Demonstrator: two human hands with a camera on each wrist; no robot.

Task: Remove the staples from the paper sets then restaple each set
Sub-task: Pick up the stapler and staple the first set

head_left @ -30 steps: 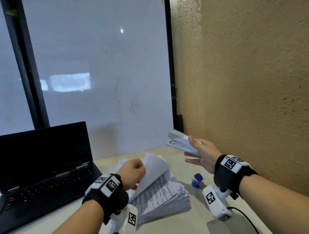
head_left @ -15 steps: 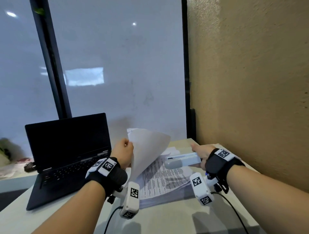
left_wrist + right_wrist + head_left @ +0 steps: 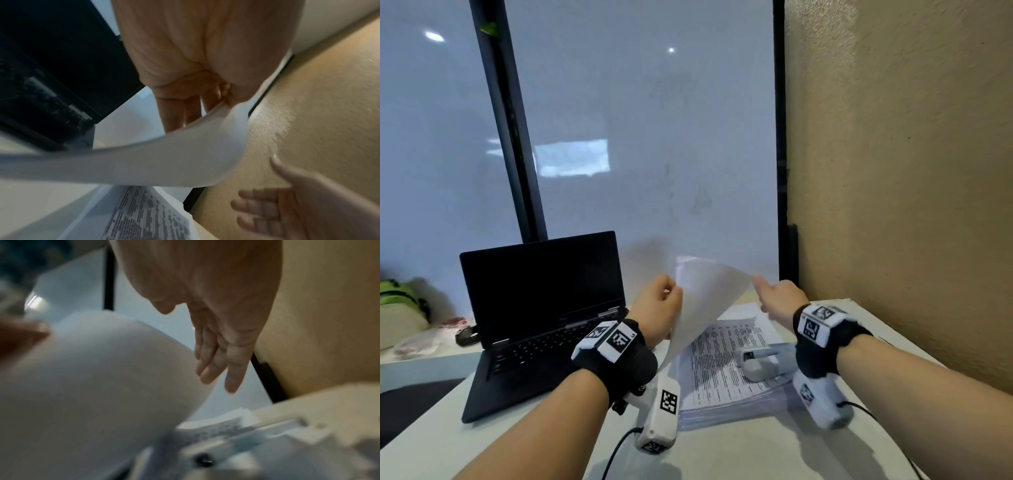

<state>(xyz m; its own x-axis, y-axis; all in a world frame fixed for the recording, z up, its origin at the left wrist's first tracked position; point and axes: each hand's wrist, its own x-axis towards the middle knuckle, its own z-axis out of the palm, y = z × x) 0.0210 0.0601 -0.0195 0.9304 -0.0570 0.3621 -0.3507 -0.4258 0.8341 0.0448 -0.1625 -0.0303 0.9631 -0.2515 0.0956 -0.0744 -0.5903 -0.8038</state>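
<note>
While the left hand point(image 3: 659, 306) pinches a lifted, curled white sheet point(image 3: 702, 305) by its edge, the right hand point(image 3: 779, 298) hangs w/ fingers straight and spread, holding nothing, just beside the sheet's far corner. Below the right wrist a white stapler point(image 3: 763, 361) lies on the paper stack point(image 3: 726, 373), which sits near the bench point(image 3: 756, 452) edge by the tan wall point(image 3: 911, 171). Open laptop point(image 3: 544, 308) left of the left hand. Printed text on the top page is too small to read.

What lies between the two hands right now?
The lifted paper sheet, pinched by the left hand, curls up between it and the open right hand; the head view shows it.
</note>
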